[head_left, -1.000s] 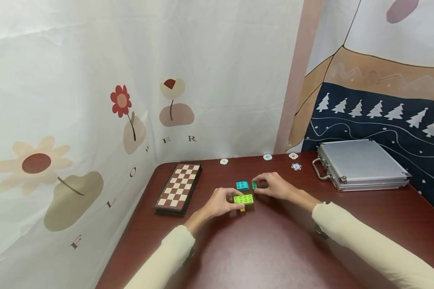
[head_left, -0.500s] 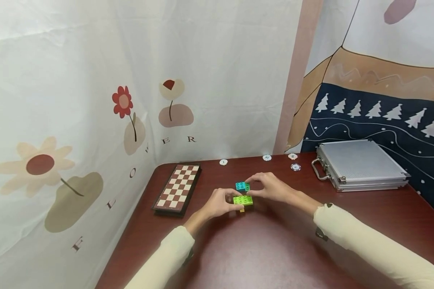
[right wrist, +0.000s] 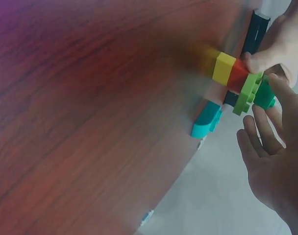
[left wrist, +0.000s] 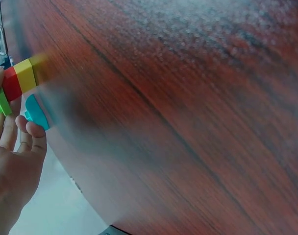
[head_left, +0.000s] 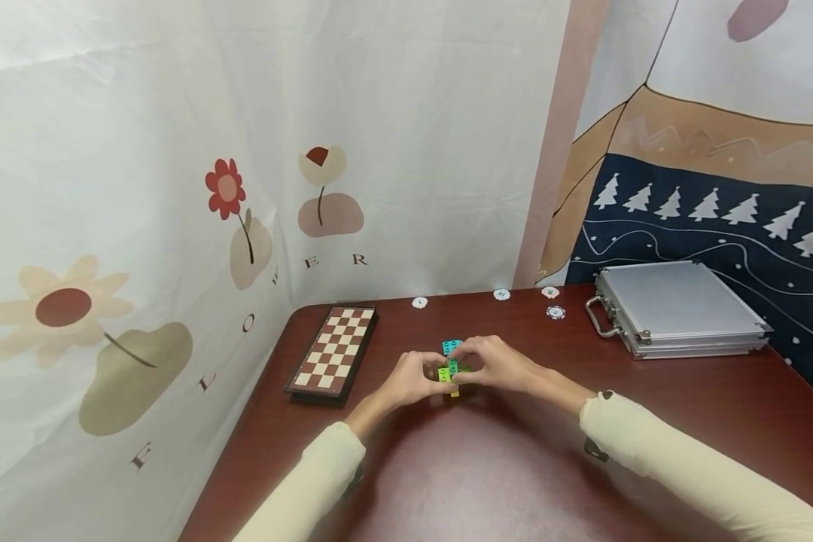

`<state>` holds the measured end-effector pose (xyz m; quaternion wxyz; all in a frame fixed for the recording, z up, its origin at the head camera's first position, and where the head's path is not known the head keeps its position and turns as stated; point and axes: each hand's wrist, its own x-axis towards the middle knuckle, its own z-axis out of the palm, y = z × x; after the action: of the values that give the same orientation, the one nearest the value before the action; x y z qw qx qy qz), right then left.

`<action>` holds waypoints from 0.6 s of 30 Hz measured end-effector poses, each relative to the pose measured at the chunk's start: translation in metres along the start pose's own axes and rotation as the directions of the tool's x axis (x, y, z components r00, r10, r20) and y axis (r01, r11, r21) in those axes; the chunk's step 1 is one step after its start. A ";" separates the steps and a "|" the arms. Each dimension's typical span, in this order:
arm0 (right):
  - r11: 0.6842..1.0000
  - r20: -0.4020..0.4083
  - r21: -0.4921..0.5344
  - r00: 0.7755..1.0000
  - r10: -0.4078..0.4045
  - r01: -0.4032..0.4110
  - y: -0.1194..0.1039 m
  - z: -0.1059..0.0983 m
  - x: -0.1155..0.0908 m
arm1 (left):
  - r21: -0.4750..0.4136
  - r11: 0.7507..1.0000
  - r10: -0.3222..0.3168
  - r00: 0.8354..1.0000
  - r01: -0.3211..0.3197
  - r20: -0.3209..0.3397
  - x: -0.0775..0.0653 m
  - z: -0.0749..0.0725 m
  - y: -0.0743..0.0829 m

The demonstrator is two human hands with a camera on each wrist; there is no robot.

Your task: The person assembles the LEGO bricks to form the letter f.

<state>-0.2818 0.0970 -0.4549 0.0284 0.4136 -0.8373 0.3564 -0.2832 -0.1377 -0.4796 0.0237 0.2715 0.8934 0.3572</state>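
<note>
My left hand (head_left: 409, 376) grips a stack of toy building bricks by its sides. A lime green brick (right wrist: 248, 93) with studs tops the stack; a red brick (right wrist: 238, 74) and a yellow brick (right wrist: 223, 67) sit beneath it. Between thumb and fingers, my right hand (head_left: 494, 363) pinches a darker green brick (right wrist: 264, 94), right at the lime brick's studs. That green brick (head_left: 453, 366) overlaps the lime one in the head view. Just beyond both hands, a turquoise brick with a curved side (right wrist: 206, 120) lies on the table.
A checkered board box (head_left: 334, 350) lies on the dark red table (head_left: 433, 474) to the left. Silver metal cases (head_left: 680, 309) are at the right. Several poker chips, one a white chip (head_left: 501, 294), lie along the back edge by the curtain wall.
My right hand has brought the green brick leftward past the turquoise brick, then toward me and over the lime brick. My left hand has stayed in place with the stack.
</note>
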 end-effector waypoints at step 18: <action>1.000 -0.044 -0.001 0.999 -0.011 0.011 -0.002 0.010 0.002 | 0.000 1.000 0.014 1.000 -0.014 0.021 0.000 -0.002 -0.001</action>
<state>-0.2795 0.0890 -0.4607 0.0489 0.4104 -0.8342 0.3651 -0.2843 -0.1395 -0.4782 0.0307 0.2818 0.8910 0.3546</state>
